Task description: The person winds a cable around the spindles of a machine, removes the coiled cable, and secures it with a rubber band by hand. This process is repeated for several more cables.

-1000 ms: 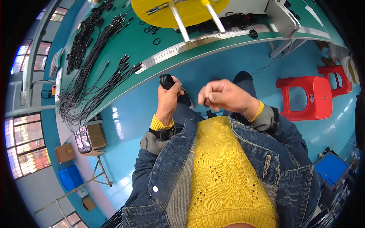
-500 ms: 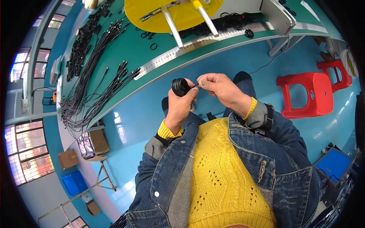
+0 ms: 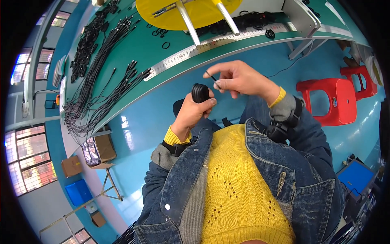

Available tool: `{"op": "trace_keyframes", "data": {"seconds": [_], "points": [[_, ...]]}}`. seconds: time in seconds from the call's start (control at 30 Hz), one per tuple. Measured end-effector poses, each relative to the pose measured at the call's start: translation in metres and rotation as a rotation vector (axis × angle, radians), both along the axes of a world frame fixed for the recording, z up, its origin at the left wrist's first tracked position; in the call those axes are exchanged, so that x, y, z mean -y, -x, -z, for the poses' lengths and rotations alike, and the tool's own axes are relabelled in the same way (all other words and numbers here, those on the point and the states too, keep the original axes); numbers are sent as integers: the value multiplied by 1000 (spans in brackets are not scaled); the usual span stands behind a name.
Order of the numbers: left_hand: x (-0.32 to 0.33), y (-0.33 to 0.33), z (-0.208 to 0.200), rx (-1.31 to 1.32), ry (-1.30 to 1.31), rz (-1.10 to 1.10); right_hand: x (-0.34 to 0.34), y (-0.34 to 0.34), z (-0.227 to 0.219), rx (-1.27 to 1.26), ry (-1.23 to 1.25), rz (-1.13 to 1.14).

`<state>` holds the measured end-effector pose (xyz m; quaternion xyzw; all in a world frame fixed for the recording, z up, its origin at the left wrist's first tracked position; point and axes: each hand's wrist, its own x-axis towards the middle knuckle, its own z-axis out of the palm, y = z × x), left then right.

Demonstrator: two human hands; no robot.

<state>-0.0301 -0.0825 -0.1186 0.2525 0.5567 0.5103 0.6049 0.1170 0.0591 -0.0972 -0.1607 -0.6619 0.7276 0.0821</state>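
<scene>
Gripping a coiled black cable (image 3: 200,92), the left hand (image 3: 191,114) is held closed above the lap. Just beyond, the cable's loose end (image 3: 211,77) is pinched by the right hand (image 3: 239,79). Farther off, black cables (image 3: 101,69) are spread on the green bench (image 3: 134,53) beside a ruler (image 3: 195,51).

A factory assembly workshop: a long green counter (image 3: 122,61) with a fixed steel ruler (image 3: 211,44), bundled black cables (image 3: 93,81), a yellow spool (image 3: 195,10) and red plastic stools (image 3: 329,101).
</scene>
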Motion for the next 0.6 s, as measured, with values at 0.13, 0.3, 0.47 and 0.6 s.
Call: {"op": "trace_keyframes", "data": {"seconds": [0.13,0.3,0.47,0.6], "points": [[-3,-4,5,-278,7,157,-1,12,-18,28,-558,-111],[-6,-15,18,-625,-73,150,8,22,-11,70,-1079,-319],[3,-5,11,-543,-91,-123,13,15,6,20,294,53],[14,8,-15,-597,-224,-158,20,19,22,19,450,174]]}}
